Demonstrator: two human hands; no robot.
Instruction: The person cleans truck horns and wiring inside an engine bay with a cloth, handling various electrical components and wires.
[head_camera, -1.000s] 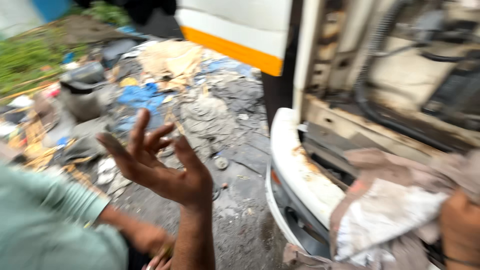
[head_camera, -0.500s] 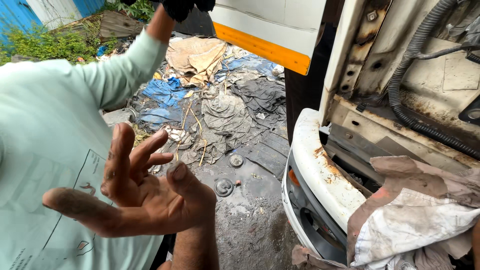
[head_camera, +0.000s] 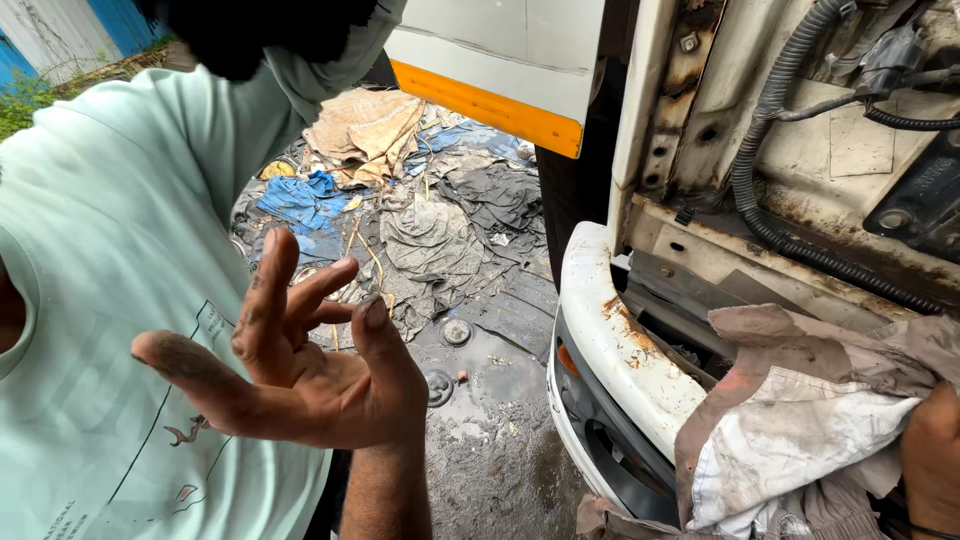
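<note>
The left hand (head_camera: 300, 375) is raised at lower left of the frame, palm up, its grimy fingers spread and curled, holding nothing. It hangs in front of another person's pale green T-shirt (head_camera: 120, 260), which fills the left side. The right hand (head_camera: 932, 455), at the lower right edge, is closed on a crumpled, stained white-and-brown cloth rag (head_camera: 800, 430) that rests bunched on the rusted white metal bumper (head_camera: 620, 340) of a vehicle.

To work the rag well, I would judge it best gathered into a firm pad with a cleaner face turned outward, pressed flat along the bumper's curve, and kept away from the black ribbed hose (head_camera: 760, 190) and wiring at upper right. The wet, oily ground (head_camera: 490, 440) below, strewn with grey and blue cloths (head_camera: 430, 230), calls for steady footing.
</note>
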